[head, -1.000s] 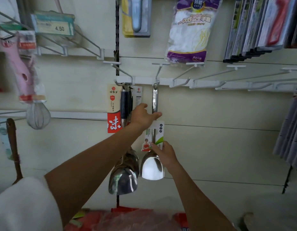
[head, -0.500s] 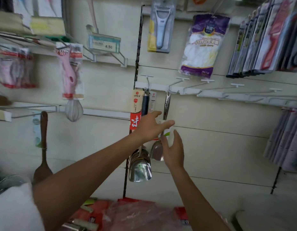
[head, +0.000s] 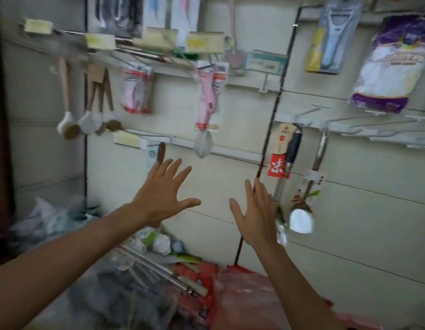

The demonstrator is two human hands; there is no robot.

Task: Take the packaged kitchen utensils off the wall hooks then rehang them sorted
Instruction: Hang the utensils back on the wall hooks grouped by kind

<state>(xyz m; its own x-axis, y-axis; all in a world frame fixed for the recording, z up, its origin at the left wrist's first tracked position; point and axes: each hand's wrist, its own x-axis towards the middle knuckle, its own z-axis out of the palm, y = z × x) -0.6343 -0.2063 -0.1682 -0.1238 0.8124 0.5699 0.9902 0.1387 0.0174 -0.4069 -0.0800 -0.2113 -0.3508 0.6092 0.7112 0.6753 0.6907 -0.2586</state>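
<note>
Pale panelled shop wall (head: pixel 361 222), ruled by thin horizontal grooves and split by a black upright strip (head: pixel 277 103).

Nearest, along the lower edge: a heap of packaged utensils (head: pixel 144 265) in clear wrap, long steel handles among them, beside a crumpled red plastic bag (head: pixel 244 296). Above that, both forearms raised toward the wall.

Left hand (head: pixel 163 198) spread wide, fingers straight, holding nothing, in front of plain panel. Right hand (head: pixel 256 217) likewise flat and empty, fingers together and pointing up, partly covering the lower end of a hanging ladle (head: pixel 293 148); contact with it not clear. Between the two hands, a stretch of plain wall.

Right of the strip: the ladle, with red-and-cream card and dark grip, and just beside it a steel spatula (head: pixel 301 220) with a white-and-green card, each hung from the white rail (head: pixel 285 119). Further right on that rail, white wire hooks (head: pixel 364 126) jutting outward.

Left of the strip: a pink peeler pack (head: pixel 206 101) with a whisk (head: pixel 203 144) below it, then wooden-handled brushes (head: pixel 87 120) further left, all blurred.

Highest up on the right: a blue peeler (head: pixel 331 36) on a yellow card and a purple-and-white bag (head: pixel 390 67).
</note>
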